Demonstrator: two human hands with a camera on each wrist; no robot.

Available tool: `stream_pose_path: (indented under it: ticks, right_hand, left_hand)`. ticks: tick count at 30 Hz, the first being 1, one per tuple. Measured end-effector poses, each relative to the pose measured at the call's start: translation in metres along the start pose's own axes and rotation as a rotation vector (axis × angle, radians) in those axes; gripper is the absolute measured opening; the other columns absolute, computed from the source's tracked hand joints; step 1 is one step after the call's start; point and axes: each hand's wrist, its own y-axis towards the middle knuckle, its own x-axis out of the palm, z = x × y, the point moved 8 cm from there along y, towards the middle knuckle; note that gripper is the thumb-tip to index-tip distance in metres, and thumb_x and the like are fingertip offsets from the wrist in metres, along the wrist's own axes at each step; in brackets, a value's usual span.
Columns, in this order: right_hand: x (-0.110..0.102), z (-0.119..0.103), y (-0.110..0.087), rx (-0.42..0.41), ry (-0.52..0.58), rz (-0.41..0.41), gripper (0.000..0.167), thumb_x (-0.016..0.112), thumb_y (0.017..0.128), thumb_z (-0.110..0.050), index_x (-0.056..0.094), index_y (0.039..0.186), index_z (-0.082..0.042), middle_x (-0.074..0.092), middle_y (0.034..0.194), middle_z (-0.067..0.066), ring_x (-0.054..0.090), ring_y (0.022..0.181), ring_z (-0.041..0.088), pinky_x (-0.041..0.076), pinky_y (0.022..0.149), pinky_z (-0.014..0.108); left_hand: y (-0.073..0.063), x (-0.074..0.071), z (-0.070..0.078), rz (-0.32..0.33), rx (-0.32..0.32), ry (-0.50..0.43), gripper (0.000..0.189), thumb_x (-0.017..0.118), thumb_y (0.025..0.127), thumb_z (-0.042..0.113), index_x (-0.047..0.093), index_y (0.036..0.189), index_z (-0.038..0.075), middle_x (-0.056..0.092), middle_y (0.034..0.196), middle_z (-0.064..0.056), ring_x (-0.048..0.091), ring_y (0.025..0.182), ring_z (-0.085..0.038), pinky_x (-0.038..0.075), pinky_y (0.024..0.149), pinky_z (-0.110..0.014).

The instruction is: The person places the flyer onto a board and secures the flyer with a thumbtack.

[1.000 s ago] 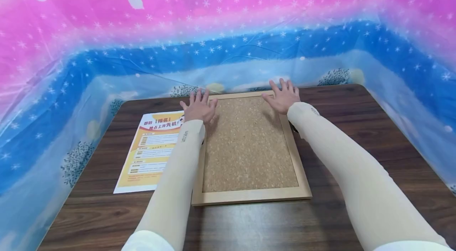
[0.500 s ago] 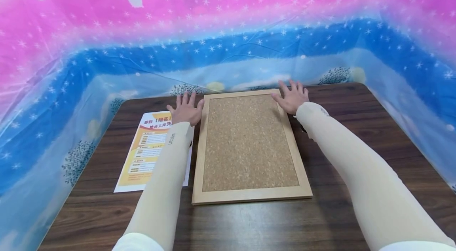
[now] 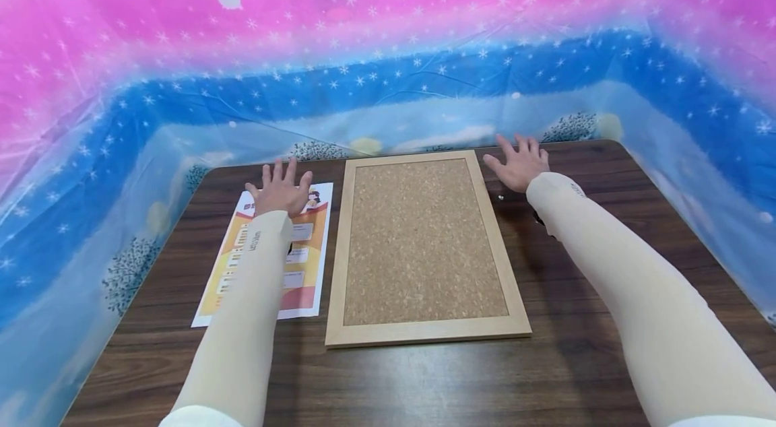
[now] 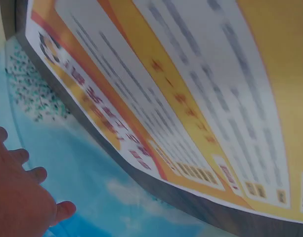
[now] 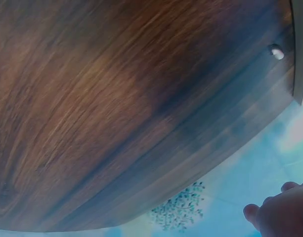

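Note:
A corkboard in a pale wooden frame lies flat on the dark wood table. To its left is a printed poster in orange, yellow and white, partly covered by my left arm. My left hand, fingers spread, is over the poster's top part and holds nothing. Beyond the frame's upper right side, my right hand is also spread, with nothing in it. Below that hand, a small white object sits on the table; it shows in the right wrist view as a tiny rounded white piece, kind unclear.
The wood-grain table ends at a rounded back edge. Behind and around it hangs a pink and blue cloth printed with snowflakes, balloons and bushes.
Both hands have moved apart: the left from the frame's upper left edge out over the poster, the right off the upper right corner. The small white object has come into view; the corkboard stays put.

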Motion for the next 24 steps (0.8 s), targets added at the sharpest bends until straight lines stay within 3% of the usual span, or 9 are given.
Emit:
stream_pose_path:
  ticks: [5, 14, 24]
  right_hand:
    - [0.001, 0.012, 0.001, 0.010, 0.009, 0.020, 0.084, 0.020, 0.091, -0.070, 0.007, 0.154, -0.017, 0.000, 0.153, 0.025, -0.006, 0.136, 0.048, -0.001, 0.102, 0.066]
    - [0.005, 0.016, -0.003, -0.043, 0.034, 0.005, 0.076, 0.020, 0.096, -0.063, 0.011, 0.153, -0.014, 0.010, 0.152, 0.026, 0.003, 0.136, 0.049, 0.005, 0.103, 0.065]
    - [0.007, 0.030, -0.007, -0.015, 0.037, -0.009, 0.073, 0.023, 0.098, -0.058, 0.010, 0.153, -0.013, 0.008, 0.150, 0.030, 0.002, 0.135, 0.051, 0.005, 0.103, 0.064]
  left_hand:
    - [-0.003, -0.006, -0.017, 0.020, -0.037, 0.014, 0.071, 0.013, 0.097, 0.060, -0.003, 0.153, 0.019, -0.005, 0.156, -0.016, -0.008, 0.139, -0.040, -0.008, 0.098, -0.069]
    - [-0.007, -0.009, -0.035, 0.038, -0.080, 0.021, 0.073, 0.015, 0.097, 0.058, 0.000, 0.153, 0.012, -0.002, 0.155, -0.019, -0.007, 0.138, -0.043, -0.007, 0.098, -0.069]
    - [-0.015, -0.010, -0.057, 0.036, -0.110, 0.010, 0.076, 0.015, 0.098, 0.058, 0.004, 0.152, 0.006, 0.003, 0.154, -0.024, -0.004, 0.138, -0.044, -0.008, 0.097, -0.070]
